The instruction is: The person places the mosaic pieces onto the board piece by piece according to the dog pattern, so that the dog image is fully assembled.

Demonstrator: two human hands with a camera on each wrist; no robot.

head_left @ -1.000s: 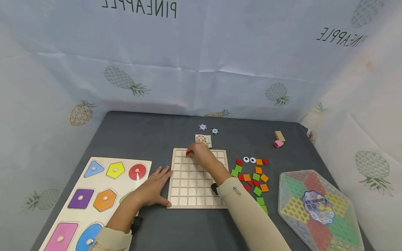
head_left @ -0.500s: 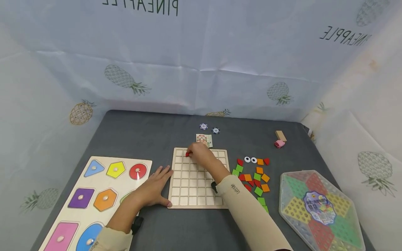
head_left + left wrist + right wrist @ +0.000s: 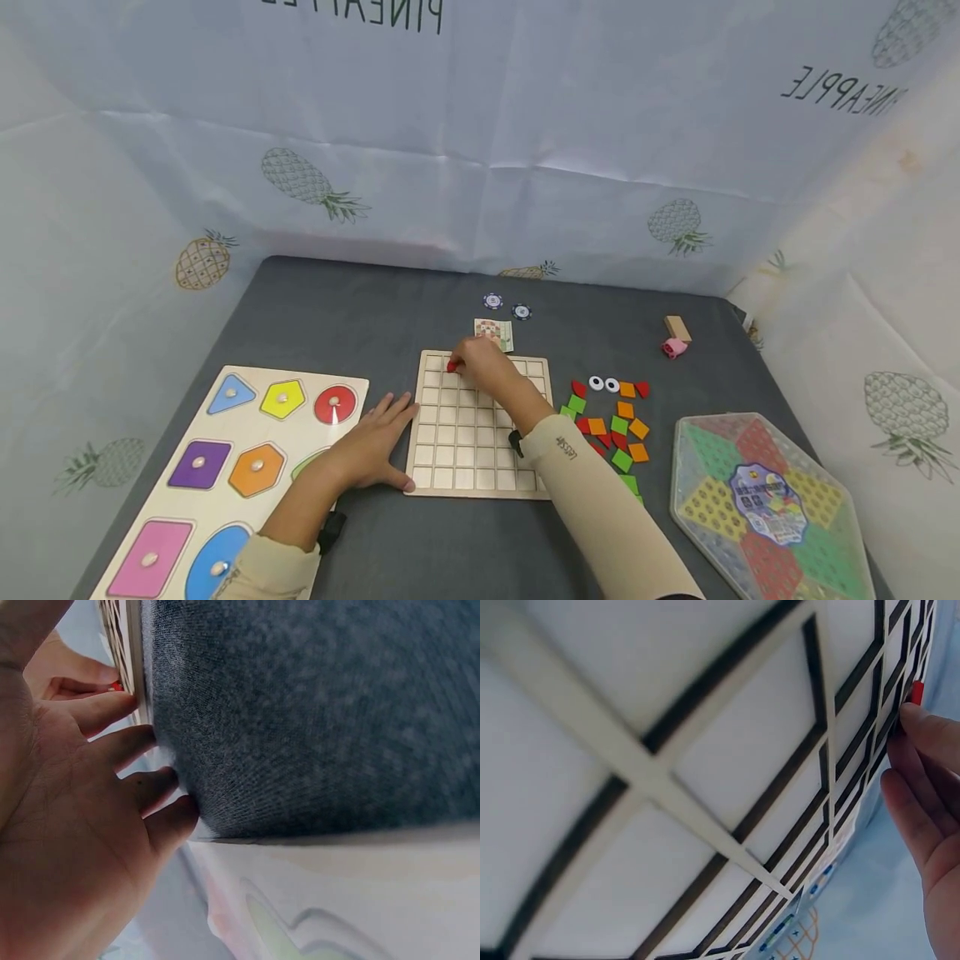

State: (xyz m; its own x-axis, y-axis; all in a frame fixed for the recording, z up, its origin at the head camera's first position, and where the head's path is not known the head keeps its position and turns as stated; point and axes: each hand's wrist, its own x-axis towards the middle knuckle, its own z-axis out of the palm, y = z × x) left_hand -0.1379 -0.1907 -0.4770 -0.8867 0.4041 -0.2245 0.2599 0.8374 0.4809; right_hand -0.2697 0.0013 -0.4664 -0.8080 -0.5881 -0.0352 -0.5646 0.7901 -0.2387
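Observation:
A wooden grid board with rows of square cells lies mid-table. My right hand reaches over it and pinches a small red piece at the cells near its far left corner. From the right wrist, the same red piece shows between thumb and finger, right at the grid's ribs; its full outline is hidden by the fingers. My left hand rests with spread fingers along the board's left edge, thumb at the near corner. In the left wrist view the left hand's fingers reach toward that edge.
Several red, green and orange pieces and two eye discs lie right of the board. A shape puzzle is at left, a hexagonal box at right. Behind are a picture card, two chips, a wooden block and pink figure.
The head view has shifted slightly, so the whole scene sits a little further right. Both hands keep their places at the board, the right one still pinching the red piece.

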